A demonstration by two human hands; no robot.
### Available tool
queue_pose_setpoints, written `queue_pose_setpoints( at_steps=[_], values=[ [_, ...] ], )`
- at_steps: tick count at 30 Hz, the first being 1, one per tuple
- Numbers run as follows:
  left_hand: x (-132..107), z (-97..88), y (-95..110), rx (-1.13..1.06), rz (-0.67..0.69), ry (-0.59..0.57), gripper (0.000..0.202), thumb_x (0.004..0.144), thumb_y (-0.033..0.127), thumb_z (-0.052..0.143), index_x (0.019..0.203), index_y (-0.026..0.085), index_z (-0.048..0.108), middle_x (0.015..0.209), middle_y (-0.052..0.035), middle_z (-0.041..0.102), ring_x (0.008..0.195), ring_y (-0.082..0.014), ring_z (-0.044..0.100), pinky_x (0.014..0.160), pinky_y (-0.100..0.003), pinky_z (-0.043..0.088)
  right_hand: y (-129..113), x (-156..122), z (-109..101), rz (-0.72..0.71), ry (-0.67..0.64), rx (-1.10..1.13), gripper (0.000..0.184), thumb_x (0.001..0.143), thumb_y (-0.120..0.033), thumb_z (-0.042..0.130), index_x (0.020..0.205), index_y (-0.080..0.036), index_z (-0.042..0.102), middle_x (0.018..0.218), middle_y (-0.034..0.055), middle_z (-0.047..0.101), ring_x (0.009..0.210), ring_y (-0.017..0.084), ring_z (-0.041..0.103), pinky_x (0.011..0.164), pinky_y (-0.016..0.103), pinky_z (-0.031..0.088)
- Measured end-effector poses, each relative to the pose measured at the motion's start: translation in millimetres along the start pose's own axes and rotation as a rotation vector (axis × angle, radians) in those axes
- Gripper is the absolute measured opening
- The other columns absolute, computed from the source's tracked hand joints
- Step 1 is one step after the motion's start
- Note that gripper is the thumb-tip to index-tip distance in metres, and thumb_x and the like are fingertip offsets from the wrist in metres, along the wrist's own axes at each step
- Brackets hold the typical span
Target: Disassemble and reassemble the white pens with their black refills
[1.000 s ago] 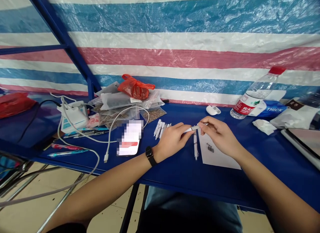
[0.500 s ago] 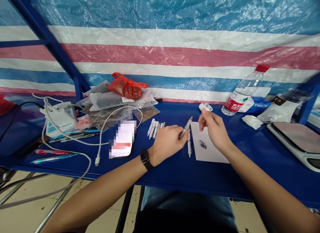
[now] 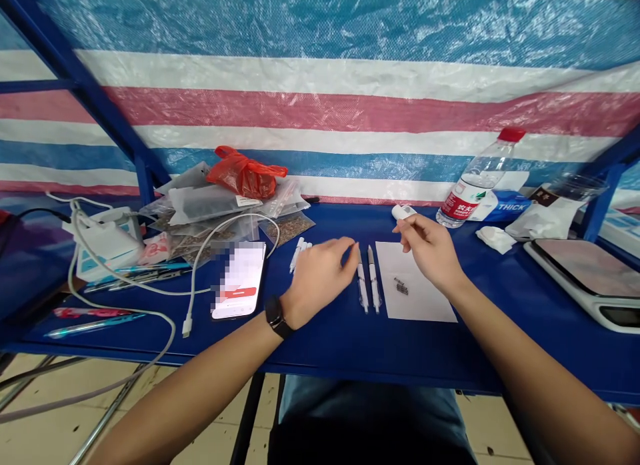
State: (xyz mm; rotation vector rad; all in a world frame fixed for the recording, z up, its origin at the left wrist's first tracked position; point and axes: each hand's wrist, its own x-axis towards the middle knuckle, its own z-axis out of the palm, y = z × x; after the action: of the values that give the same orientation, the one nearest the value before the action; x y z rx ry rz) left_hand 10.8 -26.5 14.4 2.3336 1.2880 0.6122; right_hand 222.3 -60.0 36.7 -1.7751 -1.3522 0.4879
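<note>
Head view, looking down on a blue table [image 3: 320,348]: a white pen [image 3: 363,288] and a second white pen [image 3: 373,278] lie side by side, just apart, their long axes running roughly 12 to 6 o'clock. They sit at about 3 o'clock from the left hand [image 3: 317,275], which is the nearer hand; its fingers [image 3: 347,250] are loosely curled, reach just short of the pens' upper ends and hold nothing visible. The right hand [image 3: 427,245] is above and to the right of the pens, at about 2 o'clock, with thumb and forefinger brought close together just below a small white oval object [image 3: 403,212]; whether they pinch anything, I cannot tell. A white paper sheet [image 3: 417,298] lies at the pens' 3 o'clock, carrying small metal parts [image 3: 401,286] too small to identify. A few more white pens [image 3: 299,254] lie at the left hand's 10 o'clock, partly hidden.
</note>
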Motion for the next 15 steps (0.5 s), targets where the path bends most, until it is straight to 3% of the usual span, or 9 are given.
queue_pose_setpoints(
  at_steps=[3,7,10,15],
  values=[
    [7.0,-18.1,-19.0,0.196,-0.071,0.063,0.031,0.103,0.035,0.05,0.089,0.019,0.072,0.082,-0.0049,0.073,0.077,-0.0227,0.068,0.062,-0.032,0.029,-1.0,2.6,-7.2,-0.003,-0.105,-0.12,0.049,0.083,-0.065,0.055,0.076,-0.018,0.062,0.064,0.0033,0.058,0.058,0.014,0.052,0.06,0.027,0.04],
    [15.3,-27.2,-36.6,0.225,-0.114,-0.09,0.024,0.097,0.037,0.061,0.083,0.019,0.069,0.088,-0.0046,0.073,0.085,-0.0235,0.069,0.064,-0.032,0.033,-3.8,4.7,-15.2,-0.053,-0.283,-0.304,0.041,0.081,-0.058,0.056,0.075,-0.018,0.063,0.068,0.0045,0.062,0.06,0.015,0.053,0.061,0.027,0.037],
    [13.5,-19.9,-32.7,0.198,-0.071,-0.202,0.028,0.097,0.042,0.061,0.082,0.019,0.067,0.093,-0.004,0.072,0.086,-0.0226,0.068,0.065,-0.032,0.035,-4.2,4.4,-16.1,-0.095,-0.293,-0.35,0.038,0.085,-0.054,0.055,0.076,-0.019,0.064,0.067,0.0045,0.062,0.059,0.015,0.052,0.061,0.027,0.037],
    [8.4,-7.9,-20.3,0.259,-0.066,-0.225,0.025,0.098,0.038,0.056,0.085,0.019,0.065,0.093,-0.0052,0.07,0.087,-0.024,0.068,0.063,-0.033,0.032,-1.6,2.3,-12.2,-0.119,-0.325,-0.381,0.04,0.091,-0.055,0.054,0.077,-0.019,0.063,0.064,0.0029,0.06,0.054,0.013,0.049,0.059,0.026,0.037]
  ],
)
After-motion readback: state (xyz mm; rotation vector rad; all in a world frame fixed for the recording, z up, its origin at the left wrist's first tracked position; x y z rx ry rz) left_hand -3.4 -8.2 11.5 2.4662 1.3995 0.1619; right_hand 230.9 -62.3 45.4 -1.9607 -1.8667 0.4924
